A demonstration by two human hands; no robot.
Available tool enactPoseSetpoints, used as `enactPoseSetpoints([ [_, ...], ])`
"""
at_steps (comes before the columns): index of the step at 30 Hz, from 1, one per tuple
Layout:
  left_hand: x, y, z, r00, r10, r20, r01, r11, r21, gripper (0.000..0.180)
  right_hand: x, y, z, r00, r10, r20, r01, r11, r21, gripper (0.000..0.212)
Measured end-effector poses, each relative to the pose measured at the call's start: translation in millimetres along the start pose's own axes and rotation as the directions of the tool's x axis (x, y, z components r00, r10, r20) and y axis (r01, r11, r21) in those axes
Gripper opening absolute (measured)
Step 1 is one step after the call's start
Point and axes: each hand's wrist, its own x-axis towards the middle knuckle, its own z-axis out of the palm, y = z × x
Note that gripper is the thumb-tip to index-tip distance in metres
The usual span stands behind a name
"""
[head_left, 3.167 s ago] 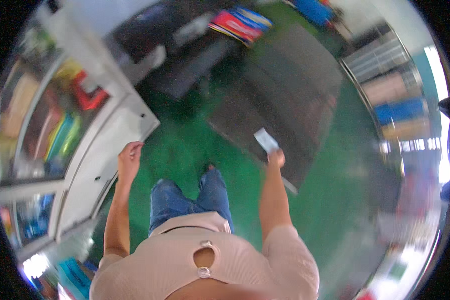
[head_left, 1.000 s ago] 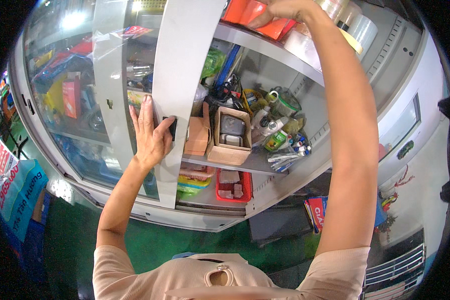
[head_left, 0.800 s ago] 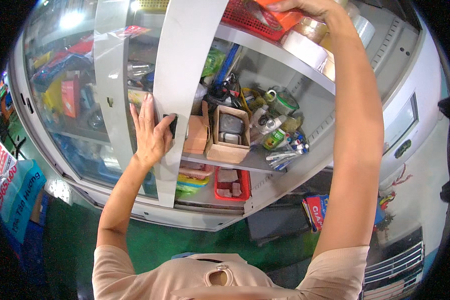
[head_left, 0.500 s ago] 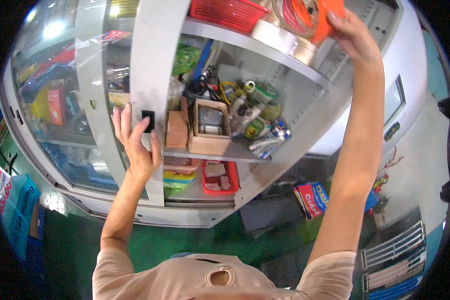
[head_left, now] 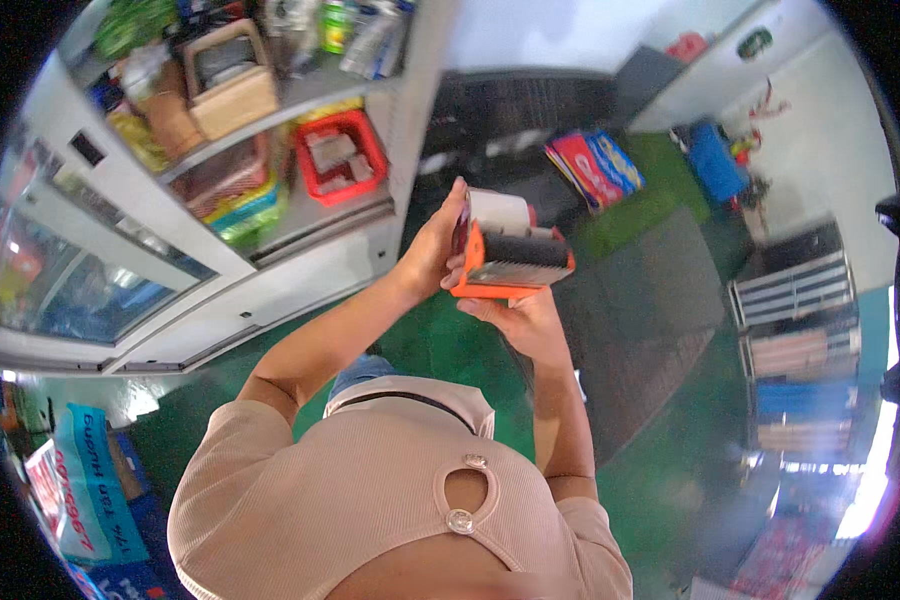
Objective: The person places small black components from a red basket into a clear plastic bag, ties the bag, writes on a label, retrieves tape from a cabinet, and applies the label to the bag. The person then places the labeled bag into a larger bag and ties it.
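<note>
An orange tape dispenser (head_left: 518, 252) with a dark roller and a pale roll of tape (head_left: 500, 208) is held in front of me, above the floor. My left hand (head_left: 433, 248) grips it from the left side, with the fingers against the roll and the orange frame. From below, my right hand (head_left: 532, 325) is closed on its underside; part of those fingers is hidden behind the dispenser.
At the left stands a grey cabinet with its sliding glass door (head_left: 140, 250) partly open. A red basket (head_left: 342, 157) and a wooden box (head_left: 232, 90) sit on its shelves. Coloured packages (head_left: 595, 170) lie on a dark surface beyond my hands. Slatted racks (head_left: 795, 290) stand at right.
My right hand has brought the orange dispenser down from the upper shelf to in front of me. My left hand has left the cabinet door and now holds it too. The view has turned right.
</note>
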Motion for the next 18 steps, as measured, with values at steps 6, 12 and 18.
enactPoseSetpoints([
  [6, 4.2, -24.4, 27.3, 0.938, 0.280, 0.203, -0.345, 0.795, 0.499, 0.048, -104.1, 24.7, -51.4, 0.946, 0.178, -0.271, -0.241, 0.945, -0.220, 0.041],
  [12, -22.6, -17.8, 52.4, 0.844, 0.131, 0.520, -0.525, 0.404, 0.749, 0.041, -146.0, 21.9, -72.2, 0.937, 0.248, -0.247, -0.332, 0.852, -0.404, 0.041],
  [18, -13.5, -18.5, 73.9, 0.825, 0.064, 0.562, -0.548, 0.335, 0.766, 0.026, -143.9, 21.3, -68.4, 0.929, 0.232, -0.288, -0.342, 0.835, -0.431, 0.039],
])
